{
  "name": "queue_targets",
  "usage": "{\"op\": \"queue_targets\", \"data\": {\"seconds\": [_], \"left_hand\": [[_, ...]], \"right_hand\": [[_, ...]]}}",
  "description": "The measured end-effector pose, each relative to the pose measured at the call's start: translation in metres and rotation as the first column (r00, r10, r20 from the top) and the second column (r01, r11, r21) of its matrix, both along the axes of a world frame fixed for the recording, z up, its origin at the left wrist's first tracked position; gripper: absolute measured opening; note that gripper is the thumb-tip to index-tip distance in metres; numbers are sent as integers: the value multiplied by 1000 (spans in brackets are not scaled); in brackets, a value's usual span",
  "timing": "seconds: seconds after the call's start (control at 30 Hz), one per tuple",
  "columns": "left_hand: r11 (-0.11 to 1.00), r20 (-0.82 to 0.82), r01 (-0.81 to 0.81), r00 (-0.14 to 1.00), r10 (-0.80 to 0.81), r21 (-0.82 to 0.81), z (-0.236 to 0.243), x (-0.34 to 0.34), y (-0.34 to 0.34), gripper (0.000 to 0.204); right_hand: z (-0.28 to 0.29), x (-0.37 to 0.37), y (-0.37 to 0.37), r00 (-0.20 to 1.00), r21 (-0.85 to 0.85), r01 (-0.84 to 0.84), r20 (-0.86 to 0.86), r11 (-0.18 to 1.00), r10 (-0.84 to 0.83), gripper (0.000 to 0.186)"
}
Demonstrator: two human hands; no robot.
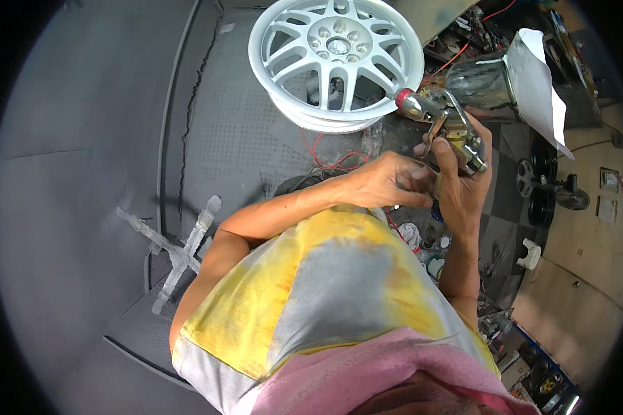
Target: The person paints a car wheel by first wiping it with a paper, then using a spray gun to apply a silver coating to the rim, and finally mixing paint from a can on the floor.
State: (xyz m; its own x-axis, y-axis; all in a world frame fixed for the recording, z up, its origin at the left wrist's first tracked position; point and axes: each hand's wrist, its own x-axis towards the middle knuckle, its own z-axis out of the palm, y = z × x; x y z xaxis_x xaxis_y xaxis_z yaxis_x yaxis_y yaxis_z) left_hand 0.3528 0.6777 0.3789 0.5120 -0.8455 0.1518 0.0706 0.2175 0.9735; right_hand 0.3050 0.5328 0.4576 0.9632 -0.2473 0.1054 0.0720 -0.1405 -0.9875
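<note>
My right hand (462, 187) is wrapped round a metal spray gun (455, 121), thumb along its near side. The gun's nozzle end, with a red ring (403, 97), points left at the edge of a white alloy wheel rim (337, 46). In this view the nozzle overlaps the rim's edge; I cannot tell whether they touch. My left hand (398, 178) is closed just below the gun, close to my right wrist. Its fingers are curled inward, and whatever they hold is hidden. The rim lies face up, its spokes and hub coated white.
A red hose or cord (332, 164) lies curled on the floor below the rim. At the left stands a grey cross-shaped stand (180, 256). White paper (535, 86) hangs at the upper right beside a cluttered bench. Further right are a white stool (529, 254) and wooden panels (567, 290).
</note>
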Motion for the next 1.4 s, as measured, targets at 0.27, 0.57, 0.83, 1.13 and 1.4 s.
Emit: {"op": "queue_targets", "data": {"seconds": [0.27,0.57,0.83,1.13,1.4], "left_hand": [[988,9,-131,991,132,-79,3,12,7,11],[972,-160,-231,962,222,-42,-12,19,18,7],[957,-224,-238,954,199,-164,-18,44,32,30],[871,-56,-492,869,492,15,-8,79,64,27],[213,-138,-970,196,971,122,-99,149,205,26]], "right_hand": [[11,33,11,993,72,-118,31,990,116,40],[5,62,23,967,9,-254,-4,967,255,35],[4,95,40,953,-65,-304,-20,950,304,37],[-5,166,42,961,-198,-188,167,962,222,31],[-4,211,4,984,-268,47,178,962,2,26]]}}
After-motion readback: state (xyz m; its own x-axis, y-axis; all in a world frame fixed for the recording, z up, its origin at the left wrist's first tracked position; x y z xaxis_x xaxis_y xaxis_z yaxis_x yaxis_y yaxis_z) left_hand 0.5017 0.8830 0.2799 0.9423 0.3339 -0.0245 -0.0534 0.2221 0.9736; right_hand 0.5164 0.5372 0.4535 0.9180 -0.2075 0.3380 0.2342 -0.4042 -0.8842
